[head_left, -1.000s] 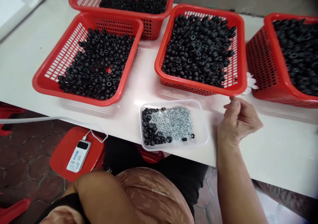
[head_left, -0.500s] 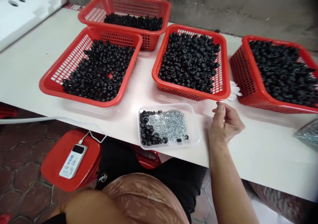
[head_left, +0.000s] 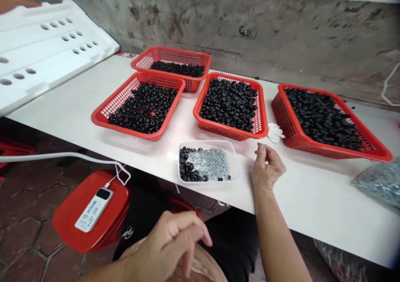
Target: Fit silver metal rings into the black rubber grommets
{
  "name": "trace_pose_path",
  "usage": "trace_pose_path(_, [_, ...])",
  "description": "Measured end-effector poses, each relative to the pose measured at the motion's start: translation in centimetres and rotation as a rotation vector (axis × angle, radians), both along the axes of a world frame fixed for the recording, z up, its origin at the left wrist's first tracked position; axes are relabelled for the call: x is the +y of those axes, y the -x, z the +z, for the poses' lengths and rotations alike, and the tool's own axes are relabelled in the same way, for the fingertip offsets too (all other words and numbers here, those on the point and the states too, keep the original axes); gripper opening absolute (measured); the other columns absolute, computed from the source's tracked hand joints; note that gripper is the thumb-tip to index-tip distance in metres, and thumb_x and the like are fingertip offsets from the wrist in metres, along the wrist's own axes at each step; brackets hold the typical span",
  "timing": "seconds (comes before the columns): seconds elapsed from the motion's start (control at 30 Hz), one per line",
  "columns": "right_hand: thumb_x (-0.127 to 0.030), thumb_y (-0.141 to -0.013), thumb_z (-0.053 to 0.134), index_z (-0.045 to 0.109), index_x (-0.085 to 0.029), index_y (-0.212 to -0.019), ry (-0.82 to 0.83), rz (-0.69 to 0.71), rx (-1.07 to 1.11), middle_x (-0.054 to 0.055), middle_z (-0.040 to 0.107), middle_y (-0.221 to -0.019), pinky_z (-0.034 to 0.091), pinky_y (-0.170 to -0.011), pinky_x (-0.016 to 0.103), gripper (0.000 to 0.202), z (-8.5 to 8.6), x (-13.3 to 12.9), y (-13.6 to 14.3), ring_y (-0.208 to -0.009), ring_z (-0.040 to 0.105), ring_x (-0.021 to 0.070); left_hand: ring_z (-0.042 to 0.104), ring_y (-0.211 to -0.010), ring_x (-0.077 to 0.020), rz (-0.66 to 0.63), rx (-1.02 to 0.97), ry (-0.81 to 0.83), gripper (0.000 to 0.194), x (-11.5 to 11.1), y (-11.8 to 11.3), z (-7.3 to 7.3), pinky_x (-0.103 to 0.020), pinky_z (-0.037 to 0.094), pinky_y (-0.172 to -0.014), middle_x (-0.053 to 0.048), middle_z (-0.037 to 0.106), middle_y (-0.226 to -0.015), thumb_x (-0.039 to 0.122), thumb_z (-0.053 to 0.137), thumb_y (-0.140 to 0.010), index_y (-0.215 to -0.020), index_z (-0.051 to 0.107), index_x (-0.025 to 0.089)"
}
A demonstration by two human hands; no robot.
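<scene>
Brace the curled right hand (head_left: 269, 167) at the tray's (head_left: 234, 169) three o'clock, left hand (head_left: 170, 240) half-curled at seven, contents of both unclear

- top (head_left: 204, 269): brownish pink, faint tonal pattern, creased
- trousers (head_left: 234, 232): black, plain fabric
- logo (head_left: 127, 233): small, roundish, whitish and orange, on black cloth, left side
- left hand (head_left: 175, 240), right hand (head_left: 268, 167): bare
- right forearm (head_left: 276, 232): bare
</scene>
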State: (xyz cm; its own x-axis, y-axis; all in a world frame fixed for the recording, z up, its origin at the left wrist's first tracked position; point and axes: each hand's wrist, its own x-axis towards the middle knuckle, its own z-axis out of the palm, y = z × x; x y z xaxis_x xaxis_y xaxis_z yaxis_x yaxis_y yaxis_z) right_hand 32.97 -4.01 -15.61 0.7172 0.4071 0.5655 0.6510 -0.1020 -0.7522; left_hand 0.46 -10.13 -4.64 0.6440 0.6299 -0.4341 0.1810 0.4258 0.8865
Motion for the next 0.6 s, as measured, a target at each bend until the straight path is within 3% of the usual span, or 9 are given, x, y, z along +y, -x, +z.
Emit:
trace_pose_path(0.07, [-0.049, -0.091, 0.055, 0.074, -0.011, -0.096, 0.013, 0.004, 0.008, 0.01, 0.071, -0.081, 0.05, -0.073, 0.032, 0.043, -0.2, 0.0, -0.1, -0.071, 0.063, 0.0186, 0.03, -0.035, -0.0059, 0.011, 0.052, -0.08, 0.045, 0.8, 0.1, -0.9, -0.019, 0.027, -0.041, 0.009, 0.034, -0.038, 0.053, 0.045, -0.097, -0.077, 0.063, 0.016])
trace_pose_path(0.13, [-0.05, -0.091, 0.053, 0.074, -0.011, -0.096, 0.017, 0.014, 0.012, 0.011, 0.072, -0.084, 0.05, -0.075, 0.032, 0.044, -0.3, 0.0, -0.1, -0.074, 0.065, 0.0197, 0.028, -0.036, -0.0061, 0.088, 0.104, -0.227, 0.046, 1.5, 0.5, -1.5, -0.02, 0.023, -0.041, 0.009, 0.032, -0.04, 0.054, 0.045, -0.096, -0.074, 0.06, 0.016])
trace_pose_path(0.23, [-0.05, -0.091, 0.053, 0.074, -0.013, -0.096, 0.007, 0.042, 0.006, 0.012, 0.074, -0.088, 0.051, -0.079, 0.033, 0.043, -0.4, 0.1, 0.0, -0.079, 0.067, 0.0209, 0.043, -0.047, -0.0085, 0.158, 0.206, -0.577, 0.036, 3.4, 0.7, -1.4, -0.02, 0.031, -0.048, 0.005, 0.047, -0.052, 0.044, 0.05, -0.096, -0.079, 0.064, 0.016])
trace_pose_path(0.33, [-0.05, -0.09, 0.053, 0.074, -0.013, -0.096, 0.005, 0.066, -0.005, 0.012, 0.074, -0.092, 0.051, -0.081, 0.034, 0.043, -0.5, 0.2, 0.0, -0.082, 0.067, 0.0219, 0.061, -0.073, -0.0133, 0.088, 0.312, -1.026, 0.019, 6.8, -0.4, -0.4, -0.024, 0.045, -0.071, -0.002, 0.068, -0.083, 0.027, 0.054, -0.096, -0.097, 0.071, 0.019])
trace_pose_path(0.37, [-0.051, -0.09, 0.054, 0.074, -0.013, -0.096, 0.004, 0.071, -0.009, 0.013, 0.074, -0.092, 0.051, -0.081, 0.034, 0.043, -0.6, 0.3, -0.1, -0.083, 0.067, 0.0221, 0.063, -0.081, -0.0153, 0.034, 0.35, -1.154, 0.019, 8.2, -1.1, -0.1, -0.026, 0.046, -0.077, -0.003, 0.07, -0.091, 0.023, 0.054, -0.095, -0.099, 0.072, 0.02])
trace_pose_path(0.47, [-0.051, -0.09, 0.053, 0.074, -0.012, -0.095, 0.003, 0.077, -0.012, 0.014, 0.074, -0.092, 0.051, -0.081, 0.034, 0.045, -0.7, 0.3, -0.2, -0.082, 0.068, 0.0223, 0.064, -0.089, -0.0212, -0.273, 0.574, -1.395, 0.016, 12.0, -3.7, 0.0, -0.03, 0.048, -0.077, -0.006, 0.069, -0.089, 0.015, 0.058, -0.091, -0.09, 0.074, 0.019])
trace_pose_path(0.53, [-0.053, -0.089, 0.053, 0.074, -0.012, -0.095, 0.007, 0.073, -0.008, 0.013, 0.074, -0.09, 0.051, -0.079, 0.034, 0.046, -0.7, 0.3, -0.3, -0.081, 0.067, 0.0221, 0.065, -0.092, -0.024, -0.538, 0.682, -1.461, 0.007, 13.8, -5.4, -0.6, -0.032, 0.049, -0.077, -0.008, 0.07, -0.09, 0.017, 0.067, -0.085, -0.084, 0.073, 0.018])
trace_pose_path(0.6, [-0.054, -0.089, 0.053, 0.074, -0.012, -0.095, 0.014, 0.064, 0.001, 0.013, 0.074, -0.088, 0.051, -0.076, 0.033, 0.047, -0.6, 0.3, -0.4, -0.078, 0.066, 0.0216, 0.066, -0.086, -0.0249, -0.633, 0.701, -1.464, 0.004, 14.6, -6.5, -1.3, -0.032, 0.05, -0.074, -0.009, 0.071, -0.083, 0.014, 0.072, -0.078, -0.074, 0.072, 0.015])
